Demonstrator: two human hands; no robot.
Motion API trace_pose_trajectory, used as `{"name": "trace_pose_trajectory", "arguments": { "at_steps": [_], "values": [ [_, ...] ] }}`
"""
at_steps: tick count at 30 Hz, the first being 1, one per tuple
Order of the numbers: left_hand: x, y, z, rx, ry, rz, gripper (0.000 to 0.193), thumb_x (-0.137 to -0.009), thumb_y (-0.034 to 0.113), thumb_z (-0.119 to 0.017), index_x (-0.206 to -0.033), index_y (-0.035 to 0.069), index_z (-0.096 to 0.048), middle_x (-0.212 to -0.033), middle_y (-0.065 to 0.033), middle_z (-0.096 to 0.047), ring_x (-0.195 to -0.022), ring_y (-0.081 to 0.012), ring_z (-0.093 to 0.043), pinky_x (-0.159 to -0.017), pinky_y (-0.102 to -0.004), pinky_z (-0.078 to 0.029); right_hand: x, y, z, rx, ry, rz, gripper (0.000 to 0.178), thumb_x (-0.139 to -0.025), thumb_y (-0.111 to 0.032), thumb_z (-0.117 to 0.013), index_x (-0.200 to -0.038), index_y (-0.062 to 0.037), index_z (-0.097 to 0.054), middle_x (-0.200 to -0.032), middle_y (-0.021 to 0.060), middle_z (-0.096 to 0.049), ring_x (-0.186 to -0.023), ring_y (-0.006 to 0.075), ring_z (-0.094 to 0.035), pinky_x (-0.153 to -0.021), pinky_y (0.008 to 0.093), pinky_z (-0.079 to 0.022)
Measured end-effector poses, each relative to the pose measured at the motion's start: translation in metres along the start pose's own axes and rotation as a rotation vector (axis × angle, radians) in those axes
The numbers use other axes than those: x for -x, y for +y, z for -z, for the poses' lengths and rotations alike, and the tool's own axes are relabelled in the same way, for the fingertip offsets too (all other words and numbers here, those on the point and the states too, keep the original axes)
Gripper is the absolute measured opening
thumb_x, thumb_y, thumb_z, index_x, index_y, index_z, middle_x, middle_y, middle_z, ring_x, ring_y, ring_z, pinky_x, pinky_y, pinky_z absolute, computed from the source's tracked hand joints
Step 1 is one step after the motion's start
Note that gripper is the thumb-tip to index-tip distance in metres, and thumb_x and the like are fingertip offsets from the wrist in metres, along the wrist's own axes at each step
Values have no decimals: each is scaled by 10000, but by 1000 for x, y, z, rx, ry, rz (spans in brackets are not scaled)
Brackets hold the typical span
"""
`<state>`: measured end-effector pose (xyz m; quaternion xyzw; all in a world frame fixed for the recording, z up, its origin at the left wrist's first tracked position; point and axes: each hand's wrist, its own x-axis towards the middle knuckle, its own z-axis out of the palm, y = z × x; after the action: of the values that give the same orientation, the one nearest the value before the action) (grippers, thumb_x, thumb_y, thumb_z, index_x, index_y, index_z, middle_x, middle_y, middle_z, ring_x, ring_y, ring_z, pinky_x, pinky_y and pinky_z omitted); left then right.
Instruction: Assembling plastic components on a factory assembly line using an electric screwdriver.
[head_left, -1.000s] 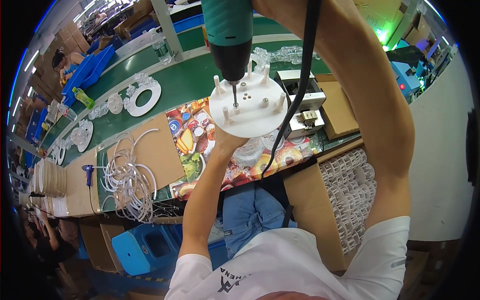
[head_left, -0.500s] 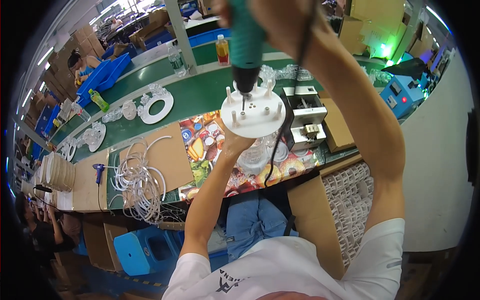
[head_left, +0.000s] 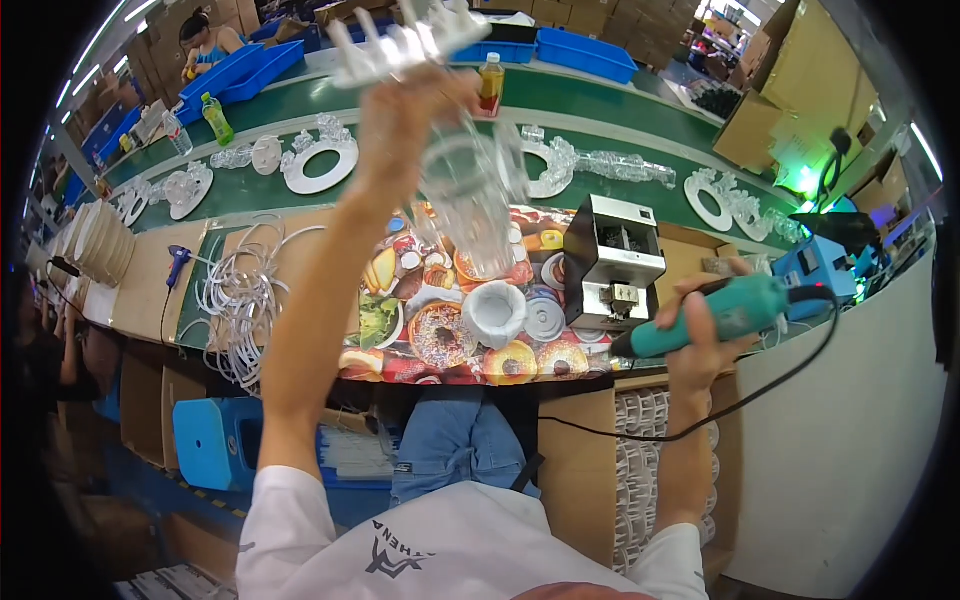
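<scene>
Raised over the far side of the table, my left hand is closed on a white disc with pegs, blurred by motion. Clear plastic pieces hang below that hand, over the patterned mat; how they join the disc is hidden. My right hand grips a teal electric screwdriver at the right, its dark tip pointing left and its black cord looping down. Between the hands lie a round white cup and a flat pale lid. A black-and-silver box-shaped device stands near the screwdriver tip.
Coiled clear tubing and a blue glue gun lie at left. White rings with clear parts line the green belt, beside bottles. An open carton of white parts stands below right; another person sits far left.
The screwdriver has come away from the disc, down to the right. My left hand has lifted the disc up and to the left, and clear pieces now show beneath it. The view has shifted.
</scene>
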<state>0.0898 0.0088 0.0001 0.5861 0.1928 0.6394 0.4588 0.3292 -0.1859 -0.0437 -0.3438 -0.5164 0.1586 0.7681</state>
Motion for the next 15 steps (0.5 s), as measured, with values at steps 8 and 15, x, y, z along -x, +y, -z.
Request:
{"name": "trace_pose_trajectory", "arguments": {
  "at_steps": [8, 15],
  "values": [
    [-78, -61, 15, -755, -93, -522, 262, -733, 96, -665, -989, 38, -660, -935, -79, -681, -837, -149, -626, -768, -292, -488, -8, 24, -3, 74, -295, -355, 591, -720, -15, -687, -1220, -9, -372, -915, 165, -599, -657, 195, -606, -618, 314, -512],
    [-106, -234, 69, -1299, -508, -622, 312, -731, 47, -594, -1036, 83, -539, -940, -148, -575, -949, -321, -552, -890, -433, -377, -27, 48, -4, -11, -419, -468, 693, -675, -83, -782, -1231, -79, -368, -1062, 137, -557, -978, 267, -579, -834, 410, -520]
  ]
}}
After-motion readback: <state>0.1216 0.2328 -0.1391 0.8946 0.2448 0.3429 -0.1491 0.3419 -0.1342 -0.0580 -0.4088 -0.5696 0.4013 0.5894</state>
